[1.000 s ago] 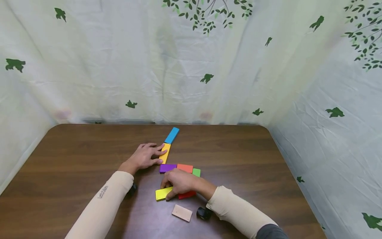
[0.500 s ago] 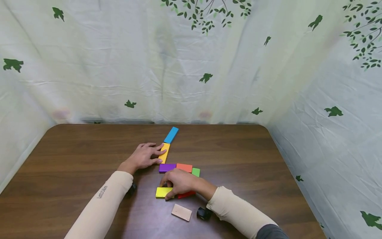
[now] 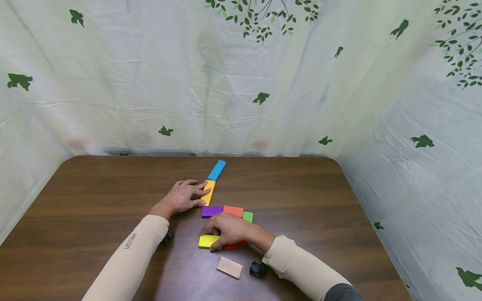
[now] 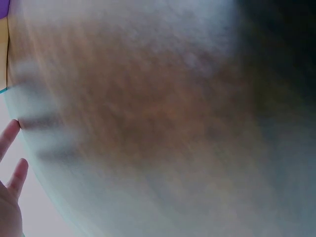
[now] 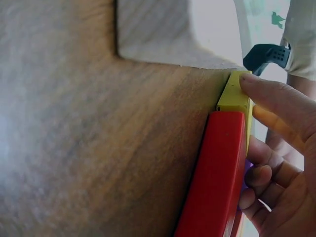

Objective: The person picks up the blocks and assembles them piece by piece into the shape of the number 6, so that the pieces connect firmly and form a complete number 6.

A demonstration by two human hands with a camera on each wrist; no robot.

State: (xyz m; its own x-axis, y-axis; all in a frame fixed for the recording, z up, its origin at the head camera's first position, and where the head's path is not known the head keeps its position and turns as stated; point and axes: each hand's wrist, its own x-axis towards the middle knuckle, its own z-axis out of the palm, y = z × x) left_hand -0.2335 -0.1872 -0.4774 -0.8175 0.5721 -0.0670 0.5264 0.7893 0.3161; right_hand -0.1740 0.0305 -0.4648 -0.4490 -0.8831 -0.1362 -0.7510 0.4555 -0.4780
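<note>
My right hand pinches a bright yellow block between thumb and fingers on the table. In the right wrist view the thumb lies on the yellow block, and the end of a red block meets it. Further away, the fingertips of my left hand rest on an orange-yellow block. A blue block lies end to end with that one, slanting away. Between the hands runs a row: a purple block, an orange-red block and a green block, partly covered by my right hand.
A plain wooden block lies by itself at the near side of the brown table. A black wrist device sits by the right sleeve. A pale curtain with leaf prints hangs behind the table.
The yellow block has turned from slanted to nearly straight and slid slightly right against the red block, with my right hand moving along. My left hand has stayed in place.
</note>
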